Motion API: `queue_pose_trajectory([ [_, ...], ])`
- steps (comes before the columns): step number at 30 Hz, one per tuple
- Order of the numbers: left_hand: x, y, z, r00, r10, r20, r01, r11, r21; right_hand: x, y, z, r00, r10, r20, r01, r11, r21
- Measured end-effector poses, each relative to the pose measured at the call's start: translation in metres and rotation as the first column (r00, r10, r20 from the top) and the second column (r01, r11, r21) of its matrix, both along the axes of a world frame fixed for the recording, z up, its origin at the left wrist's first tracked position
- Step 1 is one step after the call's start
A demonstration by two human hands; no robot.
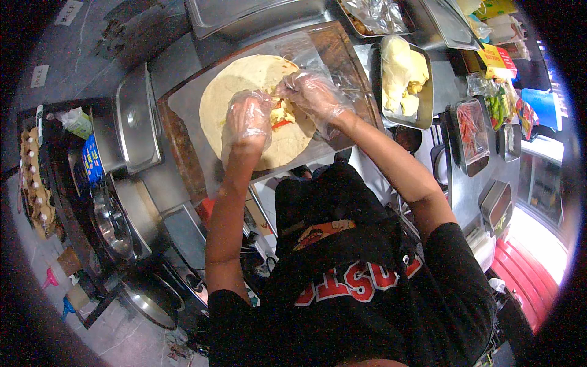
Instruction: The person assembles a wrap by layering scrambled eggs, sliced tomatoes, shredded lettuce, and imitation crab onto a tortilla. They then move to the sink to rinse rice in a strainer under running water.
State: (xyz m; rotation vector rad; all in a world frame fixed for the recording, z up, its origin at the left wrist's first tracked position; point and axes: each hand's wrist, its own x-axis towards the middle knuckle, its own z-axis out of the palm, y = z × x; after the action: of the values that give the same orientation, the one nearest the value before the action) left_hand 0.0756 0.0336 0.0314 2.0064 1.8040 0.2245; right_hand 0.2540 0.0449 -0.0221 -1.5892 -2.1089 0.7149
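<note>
Left hand (249,116): 1, gloved in clear plastic, over the middle of the flatbread (229,82), fingers curled downward; the tips are hidden, so I cannot tell whether they pinch anything.
Right hand (310,95): 1, gloved alike, over the flatbread's right part, fingers bunched beside the filling (281,115); what they pinch, if anything, I cannot tell.
Filling: 1 small heap, yellow with red pieces, on the flatbread.
Flatbread: 1, round, pale, lying open.
Sheet (185,101): 1, whitish, under the flatbread.
Wooden board (345,49): 1, beneath sheet and flatbread.
Tray of yellow food (406,123): 1, right of the flatbread.
Tray of red strips (479,165): 1, farther right of the flatbread.
Egg carton (43,214): 1, brown, well left of the flatbread.
</note>
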Motion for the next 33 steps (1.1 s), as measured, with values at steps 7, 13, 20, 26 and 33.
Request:
queue_pose_trajectory([
  [7, 0.000, 0.000, -0.002, 0.996, -0.087, 0.035, 0.081, 0.986, 0.146, 0.002, -0.006, 0.009, 0.962, -0.068, -0.264, 0.023, 0.985, -0.168],
  [13, 0.000, -0.001, 0.006, 0.995, -0.084, 0.053, 0.080, 0.993, 0.083, 0.000, -0.007, 0.016, 0.963, -0.104, -0.248, 0.051, 0.976, -0.214],
  [20, -0.016, -0.008, 0.022, 0.989, -0.087, 0.118, 0.062, 0.978, 0.201, 0.001, -0.011, 0.008, 0.970, 0.033, -0.242, -0.030, 0.999, 0.018],
  [26, -0.028, -0.018, 0.018, 0.976, -0.090, 0.197, 0.048, 0.977, 0.209, 0.001, -0.013, 0.018, 0.946, -0.106, -0.306, 0.084, 0.993, -0.083],
  [33, -0.034, -0.022, 0.005, 0.976, -0.219, 0.016, 0.197, 0.908, 0.370, 0.011, -0.047, 0.041, 0.993, -0.114, 0.008, 0.113, 0.964, -0.239],
])
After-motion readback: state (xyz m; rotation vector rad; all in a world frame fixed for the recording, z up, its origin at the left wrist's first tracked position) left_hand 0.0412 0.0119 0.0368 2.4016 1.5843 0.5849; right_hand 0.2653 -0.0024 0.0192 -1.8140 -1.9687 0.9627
